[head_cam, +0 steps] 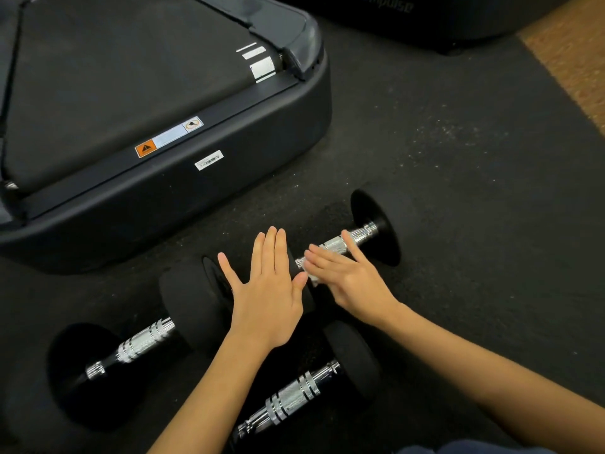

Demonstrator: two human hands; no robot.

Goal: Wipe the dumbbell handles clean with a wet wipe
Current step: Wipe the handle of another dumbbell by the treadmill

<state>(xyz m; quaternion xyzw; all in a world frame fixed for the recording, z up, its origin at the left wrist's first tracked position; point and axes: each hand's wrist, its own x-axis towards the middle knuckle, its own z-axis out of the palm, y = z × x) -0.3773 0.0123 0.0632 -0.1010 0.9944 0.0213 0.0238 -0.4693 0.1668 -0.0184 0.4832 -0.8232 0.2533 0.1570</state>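
White wipe point(312, 278) under right hand point(347, 276) on chrome handle point(340, 244).

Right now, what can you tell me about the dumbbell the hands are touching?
The far dumbbell lies on the dark floor, angled up to the right. It has a shiny ridged metal handle and round black ends. The left hand rests flat on its near end; the right hand presses a white wipe against the handle.

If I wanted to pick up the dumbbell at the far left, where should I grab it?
Probably the knurled chrome handle of the left dumbbell, from above: it lies flat on the floor, the bar bare between wide black heads, so fingers can curl round its middle.
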